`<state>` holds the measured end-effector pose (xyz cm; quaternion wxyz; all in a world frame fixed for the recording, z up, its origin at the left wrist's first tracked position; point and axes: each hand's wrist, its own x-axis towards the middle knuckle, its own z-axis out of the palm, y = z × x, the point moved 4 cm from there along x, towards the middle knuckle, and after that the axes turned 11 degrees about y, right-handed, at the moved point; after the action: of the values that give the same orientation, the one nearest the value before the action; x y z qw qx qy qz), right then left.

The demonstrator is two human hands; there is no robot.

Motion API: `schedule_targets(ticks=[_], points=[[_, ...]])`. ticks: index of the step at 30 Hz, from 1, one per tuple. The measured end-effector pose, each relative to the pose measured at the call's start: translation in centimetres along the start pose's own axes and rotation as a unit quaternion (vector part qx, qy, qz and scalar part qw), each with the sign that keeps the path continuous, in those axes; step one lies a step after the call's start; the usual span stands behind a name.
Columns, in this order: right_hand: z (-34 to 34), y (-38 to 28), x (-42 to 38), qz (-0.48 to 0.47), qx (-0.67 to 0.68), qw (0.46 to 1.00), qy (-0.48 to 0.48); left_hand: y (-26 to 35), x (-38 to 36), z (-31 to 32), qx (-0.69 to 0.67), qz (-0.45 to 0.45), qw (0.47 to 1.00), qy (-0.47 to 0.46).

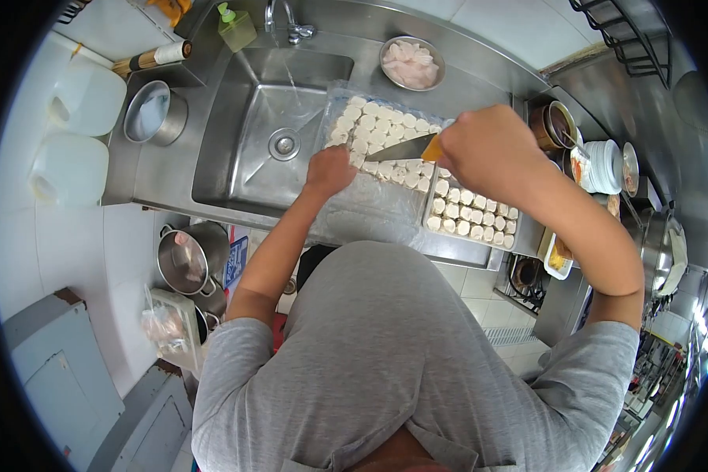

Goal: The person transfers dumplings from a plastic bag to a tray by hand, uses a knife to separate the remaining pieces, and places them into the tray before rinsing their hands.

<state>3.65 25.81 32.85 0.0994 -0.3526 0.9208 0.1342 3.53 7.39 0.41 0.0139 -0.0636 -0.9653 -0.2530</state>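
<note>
My right hand (480,145) is wrapped round the yellow handle of a knife (401,149). Its wide blade points left, with the tip close to my left hand, over rows of short, round white pieces (381,122) that look like dough. These lie on a plastic-covered surface (381,197) beside the sink. My left hand (330,169) is closed at the left edge of the rows; whatever its fingers hold is hidden. Further right, a metal tray (468,242) carries more white pieces in rows, partly beneath my right forearm.
Water runs from the tap (297,31) into the steel sink (244,157). Behind the white pieces stands a bowl of pale meat-like slices (411,63). A metal pot (156,114) is at the left, and stacked plates (602,167) stand at the right. A large pot (193,258) sits lower left.
</note>
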Motion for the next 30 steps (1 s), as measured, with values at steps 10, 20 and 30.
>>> schedule_targets(ticks=[10,20,30], points=[[-1.8,0.3,0.4,-0.067,-0.083,0.993,0.054,1.2,0.0,-0.9,0.02,0.008,0.999,-0.025],[-2.0,-0.9,1.3,-0.065,-0.081,0.995,0.009,1.0,0.1,-0.9,0.014,0.006,0.999,-0.028],[-2.0,-1.4,1.9,-0.083,-0.087,0.992,-0.032,0.5,0.1,-0.3,0.011,0.018,1.0,-0.013]])
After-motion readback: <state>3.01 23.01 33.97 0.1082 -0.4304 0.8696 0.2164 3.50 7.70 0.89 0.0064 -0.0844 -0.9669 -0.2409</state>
